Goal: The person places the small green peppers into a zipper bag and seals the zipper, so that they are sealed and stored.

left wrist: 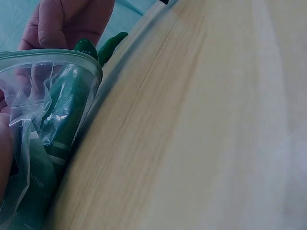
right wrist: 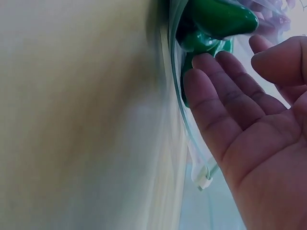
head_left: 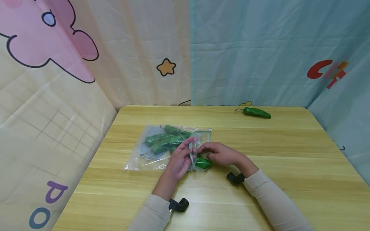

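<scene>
A clear zip bag [head_left: 136, 163] with several green peppers [head_left: 164, 142] inside lies on the table, its mouth facing right. My left hand [head_left: 180, 160] holds the film near the mouth between thumb and fingers. At the lower side of the opening a green pepper [head_left: 203, 163] has its tip pointing outward; the right wrist view shows this pepper [right wrist: 225, 19] too. My right hand [head_left: 222, 154] is at the mouth, its fingers [right wrist: 211, 103] extended toward the peppers and its thumb apart from them. In the left wrist view, the bag's green rim [left wrist: 53, 51] stands raised around a pepper [left wrist: 62, 105].
One more green pepper [head_left: 257, 112] lies alone near the table's back edge, right of the bag. A white zip slider [right wrist: 204, 178] sits at the bag's far corner. Printed curtains [head_left: 245, 48] stand behind the wooden table [head_left: 289, 144] and along its sides.
</scene>
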A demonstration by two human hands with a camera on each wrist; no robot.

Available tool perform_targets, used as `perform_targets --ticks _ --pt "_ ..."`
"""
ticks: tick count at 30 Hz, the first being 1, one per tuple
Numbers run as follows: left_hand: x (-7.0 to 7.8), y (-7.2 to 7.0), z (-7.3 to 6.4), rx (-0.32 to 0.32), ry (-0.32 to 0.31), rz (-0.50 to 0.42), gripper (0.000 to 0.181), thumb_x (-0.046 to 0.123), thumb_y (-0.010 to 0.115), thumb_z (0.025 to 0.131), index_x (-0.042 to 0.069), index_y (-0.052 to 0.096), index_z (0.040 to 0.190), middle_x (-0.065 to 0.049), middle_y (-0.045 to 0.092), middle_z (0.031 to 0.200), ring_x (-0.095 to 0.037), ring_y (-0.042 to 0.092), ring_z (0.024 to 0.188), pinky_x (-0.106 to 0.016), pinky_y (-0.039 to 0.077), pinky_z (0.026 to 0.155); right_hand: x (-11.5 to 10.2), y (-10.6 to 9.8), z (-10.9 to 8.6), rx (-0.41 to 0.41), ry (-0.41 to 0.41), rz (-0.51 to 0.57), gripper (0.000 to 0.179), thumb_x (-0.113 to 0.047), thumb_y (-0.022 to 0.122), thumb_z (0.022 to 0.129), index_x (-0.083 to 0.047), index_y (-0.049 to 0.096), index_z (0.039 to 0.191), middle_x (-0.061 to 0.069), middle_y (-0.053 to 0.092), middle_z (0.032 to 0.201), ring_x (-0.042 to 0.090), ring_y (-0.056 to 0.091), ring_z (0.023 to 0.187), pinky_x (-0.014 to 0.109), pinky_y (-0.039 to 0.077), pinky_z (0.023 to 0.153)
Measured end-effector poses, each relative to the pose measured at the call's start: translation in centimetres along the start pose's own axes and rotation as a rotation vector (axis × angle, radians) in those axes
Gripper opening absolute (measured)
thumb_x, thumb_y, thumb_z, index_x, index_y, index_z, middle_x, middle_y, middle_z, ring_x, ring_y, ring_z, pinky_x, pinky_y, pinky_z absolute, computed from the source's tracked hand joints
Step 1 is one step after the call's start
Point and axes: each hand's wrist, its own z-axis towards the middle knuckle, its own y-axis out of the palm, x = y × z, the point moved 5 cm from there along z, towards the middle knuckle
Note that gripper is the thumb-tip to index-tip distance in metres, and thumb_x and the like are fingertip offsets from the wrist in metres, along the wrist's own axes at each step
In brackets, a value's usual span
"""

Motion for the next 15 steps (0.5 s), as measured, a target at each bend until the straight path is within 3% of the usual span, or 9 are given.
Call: perform_targets --ticks 8,15 --pt "-0.1 0.0 0.0 0.001 -0.002 0.001 0.046 -0.006 0.04 0.09 0.008 0.045 0.133 -0.005 0.042 0.14 -0.01 0.05 0.084 -0.018 0.045 0.069 0.5 -2.0 -0.4 0.065 0.02 -0.073 0.033 0.005 0.042 0.088 -0.005 0.056 0.117 0.01 0.059 0.115 0.023 0.053 0.11 0.043 0.041 0.095" --pt "0.0 0.0 0.0 -0.007 0.006 0.004 0.046 -0.007 0.038 0.09 0.007 0.044 0.133 -0.006 0.043 0.139 -0.011 0.049 0.085 -0.018 0.045 0.069 2.2 -4.9 -0.9 0.178 0.057 -0.176 0.025 -0.01 0.048 0.093 -0.006 0.057 0.117 0.009 0.058 0.117 0.023 0.053 0.109 0.045 0.044 0.091"
